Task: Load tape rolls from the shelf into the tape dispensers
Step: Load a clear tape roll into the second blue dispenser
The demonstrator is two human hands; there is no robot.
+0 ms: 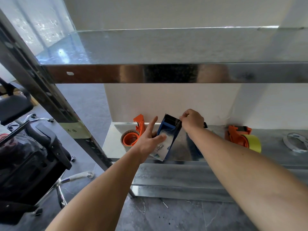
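Pinched at the toothed end by the right hand (191,120), the blue dispenser (168,135) is steadied on the shelf (183,150) by flat left fingers (160,138) lower down. Tape probably should be kept taut, pulled straight across the teeth.

Both hands reach in under the upper shelf (166,73), whose front lip hangs low over the opening. On the lower shelf (270,135), an orange dispenser (133,132) crowds the left corner, just beside the blue dispenser (168,137) that fills the middle. Bare metal lies open between the right forearm and the orange dispenser with yellow tape (243,137). Beyond it rests a loose white ring (295,142). The slanted upright (55,104) and an office chair (30,147) block the left side.
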